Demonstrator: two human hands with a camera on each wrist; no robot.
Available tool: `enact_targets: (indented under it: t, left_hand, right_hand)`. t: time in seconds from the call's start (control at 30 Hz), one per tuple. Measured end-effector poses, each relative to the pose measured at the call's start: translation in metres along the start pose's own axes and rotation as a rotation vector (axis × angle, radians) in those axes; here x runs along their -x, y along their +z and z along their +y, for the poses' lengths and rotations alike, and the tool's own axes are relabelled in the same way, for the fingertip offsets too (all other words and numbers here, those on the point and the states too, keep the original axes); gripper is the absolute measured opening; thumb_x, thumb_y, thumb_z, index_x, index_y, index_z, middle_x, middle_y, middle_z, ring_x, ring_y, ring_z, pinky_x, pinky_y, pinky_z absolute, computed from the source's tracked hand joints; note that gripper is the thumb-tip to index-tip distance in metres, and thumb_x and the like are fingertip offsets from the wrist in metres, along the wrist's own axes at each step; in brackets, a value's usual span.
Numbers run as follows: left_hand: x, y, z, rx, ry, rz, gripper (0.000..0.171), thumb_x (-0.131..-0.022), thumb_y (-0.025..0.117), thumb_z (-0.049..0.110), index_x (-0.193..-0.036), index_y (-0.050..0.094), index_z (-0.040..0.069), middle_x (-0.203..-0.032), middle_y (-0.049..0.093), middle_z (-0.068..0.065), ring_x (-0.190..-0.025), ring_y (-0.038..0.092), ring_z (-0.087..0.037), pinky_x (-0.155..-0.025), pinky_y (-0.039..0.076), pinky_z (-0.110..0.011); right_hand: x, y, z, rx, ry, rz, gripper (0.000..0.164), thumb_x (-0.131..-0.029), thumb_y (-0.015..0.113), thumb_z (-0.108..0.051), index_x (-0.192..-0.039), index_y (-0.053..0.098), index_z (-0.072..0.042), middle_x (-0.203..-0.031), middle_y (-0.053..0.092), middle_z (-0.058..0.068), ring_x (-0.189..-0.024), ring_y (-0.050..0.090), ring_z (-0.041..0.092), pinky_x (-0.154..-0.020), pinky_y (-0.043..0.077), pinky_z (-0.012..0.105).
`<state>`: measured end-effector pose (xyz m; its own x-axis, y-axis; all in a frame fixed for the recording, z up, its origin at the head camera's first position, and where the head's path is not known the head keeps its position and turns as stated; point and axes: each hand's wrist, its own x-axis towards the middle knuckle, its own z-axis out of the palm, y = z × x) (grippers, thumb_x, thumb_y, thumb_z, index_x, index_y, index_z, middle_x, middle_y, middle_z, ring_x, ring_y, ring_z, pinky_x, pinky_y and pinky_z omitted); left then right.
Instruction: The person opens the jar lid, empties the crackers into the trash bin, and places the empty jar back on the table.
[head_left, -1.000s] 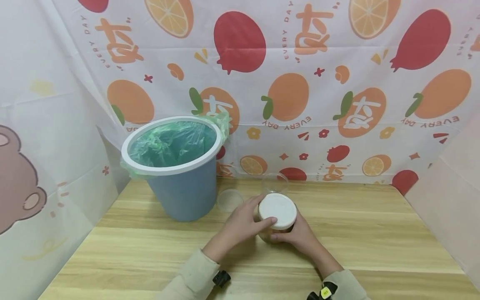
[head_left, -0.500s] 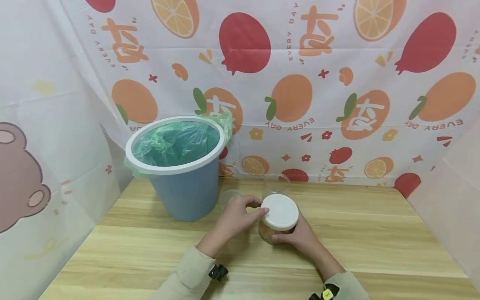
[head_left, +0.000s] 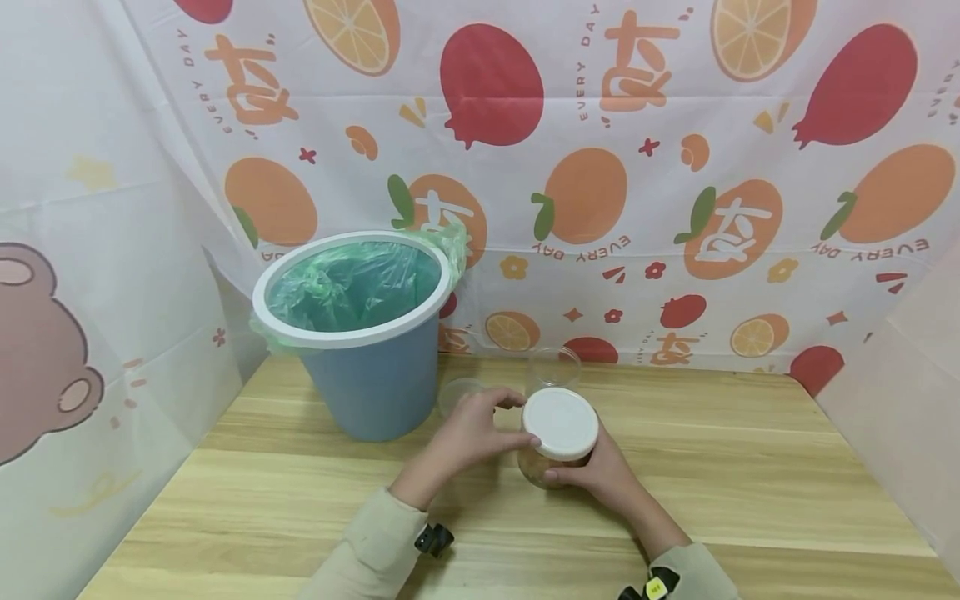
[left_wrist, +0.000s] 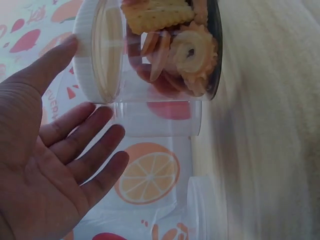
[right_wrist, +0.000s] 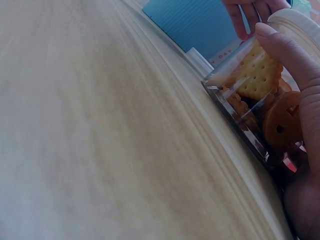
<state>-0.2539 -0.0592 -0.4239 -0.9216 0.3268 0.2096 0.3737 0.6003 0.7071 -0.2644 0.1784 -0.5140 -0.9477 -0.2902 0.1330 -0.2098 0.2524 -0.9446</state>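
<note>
A clear jar (head_left: 540, 468) of biscuits with a white lid (head_left: 561, 423) stands on the wooden table. My right hand (head_left: 609, 471) grips the jar's right side, its thumb across the front. At the lid's left edge is my left hand (head_left: 468, 432), thumb tip touching the rim and index fingertip close by. The left wrist view shows the other fingers of the left hand (left_wrist: 65, 150) extended and loose. Through the wall show a ring-shaped biscuit (left_wrist: 192, 52) and, in the right wrist view, a square cracker (right_wrist: 257, 75). The right hand's far fingers are hidden behind the jar.
A blue bin (head_left: 375, 383) with a green bag (head_left: 330, 287) stands at the back left. Behind the jar is a clear open container (head_left: 553, 367). A translucent disc-shaped lid (head_left: 453, 392) lies beside the bin, partly covered by my left hand. A fruit-print cloth (head_left: 585, 196) hangs behind.
My left hand has drawn back left from the lid's top and its grip has loosened; its thumb then slid along the rim toward me. The right hand keeps holding the jar in place.
</note>
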Motion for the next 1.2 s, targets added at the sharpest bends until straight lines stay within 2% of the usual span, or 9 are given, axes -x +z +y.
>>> enact_targets:
  t: [0.2, 0.4, 0.57, 0.73, 0.93, 1.2]
  left_hand:
    - [0.0, 0.009, -0.003, 0.004, -0.011, -0.017, 0.082, -0.076, 0.088, 0.042, -0.143, 0.053, 0.01, -0.14, 0.061, -0.009, -0.124, 0.062, -0.03, -0.099, 0.054, -0.047]
    - [0.0, 0.02, -0.002, 0.021, -0.014, -0.041, 0.09, -0.078, 0.085, 0.048, -0.15, 0.046, 0.012, -0.147, 0.056, -0.007, -0.13, 0.058, -0.027, -0.105, 0.05, -0.05]
    - [0.001, 0.026, -0.001, 0.003, 0.003, -0.049, 0.09, -0.08, 0.083, 0.049, -0.153, 0.043, 0.013, -0.149, 0.055, -0.009, -0.133, 0.056, -0.025, -0.109, 0.048, -0.05]
    - [0.003, 0.024, 0.0, -0.007, 0.009, -0.058, 0.09, -0.082, 0.08, 0.05, -0.154, 0.042, 0.012, -0.148, 0.056, -0.009, -0.133, 0.057, -0.025, -0.11, 0.048, -0.05]
    - [0.003, 0.017, 0.0, -0.001, -0.003, -0.063, 0.078, -0.088, 0.074, 0.051, -0.152, 0.047, 0.014, -0.144, 0.061, -0.007, -0.128, 0.062, -0.025, -0.106, 0.051, -0.049]
    - [0.002, 0.015, -0.001, 0.014, -0.004, -0.052, 0.066, -0.091, 0.073, 0.046, -0.147, 0.053, 0.017, -0.141, 0.064, -0.005, -0.123, 0.065, -0.025, -0.101, 0.054, -0.047]
  right_hand:
    - [0.002, 0.0, -0.002, -0.025, 0.002, -0.006, 0.108, -0.066, 0.096, -0.017, -0.153, 0.033, -0.026, -0.149, 0.051, 0.001, -0.135, 0.048, 0.016, -0.111, 0.038, 0.022]
    - [0.002, -0.001, -0.002, -0.038, -0.019, -0.017, 0.106, -0.067, 0.095, -0.017, -0.153, 0.034, -0.026, -0.148, 0.051, 0.002, -0.134, 0.049, 0.017, -0.108, 0.041, 0.019]
    - [0.002, -0.001, -0.002, -0.026, -0.022, -0.009, 0.103, -0.066, 0.095, -0.018, -0.15, 0.036, -0.027, -0.146, 0.053, 0.001, -0.132, 0.05, 0.015, -0.107, 0.042, 0.019]
    - [0.001, -0.001, -0.002, -0.027, -0.032, -0.017, 0.101, -0.068, 0.094, -0.016, -0.15, 0.036, -0.026, -0.146, 0.053, 0.002, -0.131, 0.05, 0.016, -0.107, 0.042, 0.02]
    - [0.001, -0.001, -0.002, -0.025, -0.025, -0.019, 0.105, -0.068, 0.095, -0.018, -0.153, 0.033, -0.025, -0.148, 0.051, 0.002, -0.133, 0.049, 0.017, -0.108, 0.041, 0.019]
    - [0.001, -0.001, -0.002, -0.017, -0.02, -0.018, 0.108, -0.067, 0.095, -0.018, -0.154, 0.031, -0.024, -0.15, 0.05, 0.003, -0.134, 0.049, 0.016, -0.109, 0.04, 0.021]
